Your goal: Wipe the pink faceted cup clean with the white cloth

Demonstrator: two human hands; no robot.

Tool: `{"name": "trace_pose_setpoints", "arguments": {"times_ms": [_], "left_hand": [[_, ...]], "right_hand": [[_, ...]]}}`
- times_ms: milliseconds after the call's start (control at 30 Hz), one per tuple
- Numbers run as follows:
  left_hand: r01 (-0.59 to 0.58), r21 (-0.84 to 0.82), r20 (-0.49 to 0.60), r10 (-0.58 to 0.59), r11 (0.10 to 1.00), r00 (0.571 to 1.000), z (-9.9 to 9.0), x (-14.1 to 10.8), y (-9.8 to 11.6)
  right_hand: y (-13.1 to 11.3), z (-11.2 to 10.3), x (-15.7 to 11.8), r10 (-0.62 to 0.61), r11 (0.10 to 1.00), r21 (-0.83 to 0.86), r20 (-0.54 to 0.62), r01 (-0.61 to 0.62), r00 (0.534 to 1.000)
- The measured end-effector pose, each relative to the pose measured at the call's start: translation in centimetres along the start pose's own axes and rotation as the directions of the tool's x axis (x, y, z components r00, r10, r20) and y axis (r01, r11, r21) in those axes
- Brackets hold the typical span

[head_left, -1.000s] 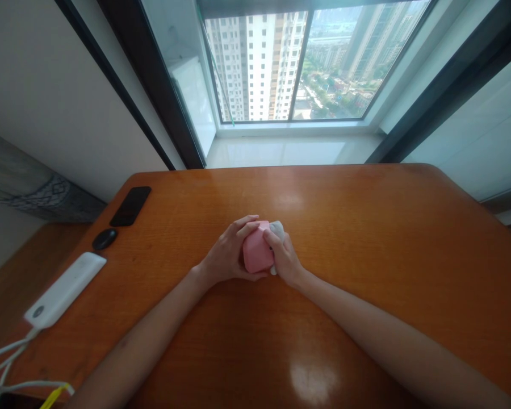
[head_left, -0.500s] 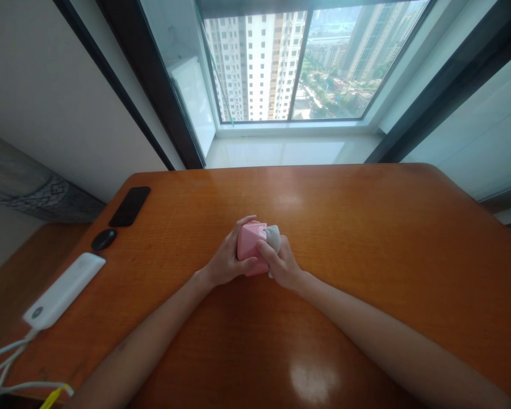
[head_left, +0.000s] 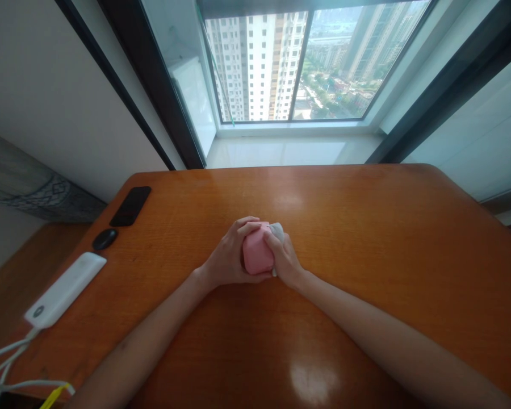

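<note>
A small pink object (head_left: 258,253) with rounded corners is held between both hands over the middle of the table. My left hand (head_left: 234,254) wraps round its left side, fingers over the top and thumb along the bottom edge. On the right, my right hand (head_left: 283,258) presses a light grey cloth (head_left: 276,230) against the pink object, its thumb near the object's right edge. Most of the cloth is hidden by the right hand.
The wooden table (head_left: 366,227) carries a black phone (head_left: 130,206), a black mouse (head_left: 104,239) and a white power strip (head_left: 66,289) with cables (head_left: 8,363) along its left side. Beyond the far edge is a window (head_left: 298,68).
The pink object has turned in the hands and now shows a smoother, rounder face. My left fingers have moved over its top and the left thumb has shifted to its lower edge.
</note>
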State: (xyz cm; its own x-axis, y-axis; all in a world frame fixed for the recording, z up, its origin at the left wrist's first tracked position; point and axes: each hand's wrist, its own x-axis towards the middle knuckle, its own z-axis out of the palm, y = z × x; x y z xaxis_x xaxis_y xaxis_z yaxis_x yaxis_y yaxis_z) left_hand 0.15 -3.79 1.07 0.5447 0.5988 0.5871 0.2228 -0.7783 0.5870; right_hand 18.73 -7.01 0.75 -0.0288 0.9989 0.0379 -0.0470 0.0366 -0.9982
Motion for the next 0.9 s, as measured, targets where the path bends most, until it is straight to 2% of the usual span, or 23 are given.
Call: {"name": "trace_pose_setpoints", "arguments": {"times_ms": [67, 167, 233, 367, 433, 467, 500, 567, 633, 700, 900], "left_hand": [[0.121, -0.052, -0.002, -0.121, 0.991, 0.993, 0.2, -0.1, 0.3], [0.364, -0.214, 0.065, -0.358, 0.907, 0.931, 0.4, -0.4, 0.4], [0.429, -0.307, 0.098, -0.420, 0.850, 0.902, 0.6, -0.6, 0.4], [0.404, -0.372, 0.095, -0.398, 0.836, 0.912, 0.8, -0.7, 0.3], [0.343, -0.410, 0.004, -0.374, 0.845, 0.927, 0.8, -0.6, 0.2], [0.318, -0.425, -0.075, -0.383, 0.848, 0.921, 0.8, -0.5, 0.1], [0.309, -0.433, -0.166, -0.411, 0.847, 0.896, 0.8, -0.4, 0.0], [0.338, -0.435, -0.317, -0.492, 0.835, 0.811, 0.7, -0.3, -0.3], [0.377, -0.429, -0.390, -0.545, 0.821, 0.742, 0.6, -0.2, -0.6], [0.396, -0.438, -0.394, -0.568, 0.807, 0.723, 0.5, -0.2, -0.8], [0.465, -0.474, -0.297, -0.633, 0.748, 0.715, 0.8, -0.4, -0.3]], "right_hand": [[-0.1, -0.1, -0.1, -0.021, 0.999, -0.025, 0.010, 0.021, 1.000], [-0.2, -0.2, -0.4, -0.020, 0.998, -0.063, 0.072, 0.025, 0.997], [-0.3, -0.2, -0.6, -0.020, 0.997, -0.068, 0.105, 0.027, 0.994], [-0.3, -0.1, -0.6, -0.012, 0.999, -0.033, 0.113, 0.016, 0.994], [-0.3, 0.0, -0.5, -0.009, 1.000, -0.013, 0.108, 0.010, 0.994], [-0.3, 0.1, -0.5, -0.010, 1.000, -0.005, 0.105, 0.010, 0.994], [-0.4, 0.1, -0.4, -0.010, 1.000, 0.002, 0.102, 0.010, 0.995], [-0.4, 0.1, -0.4, -0.008, 1.000, 0.011, 0.099, 0.007, 0.995], [-0.4, 0.1, -0.3, -0.004, 1.000, 0.016, 0.100, 0.003, 0.995], [-0.5, 0.0, -0.4, -0.003, 1.000, 0.019, 0.103, 0.001, 0.995], [-0.5, 0.0, -0.5, 0.013, 1.000, 0.026, 0.108, -0.016, 0.994]]}}
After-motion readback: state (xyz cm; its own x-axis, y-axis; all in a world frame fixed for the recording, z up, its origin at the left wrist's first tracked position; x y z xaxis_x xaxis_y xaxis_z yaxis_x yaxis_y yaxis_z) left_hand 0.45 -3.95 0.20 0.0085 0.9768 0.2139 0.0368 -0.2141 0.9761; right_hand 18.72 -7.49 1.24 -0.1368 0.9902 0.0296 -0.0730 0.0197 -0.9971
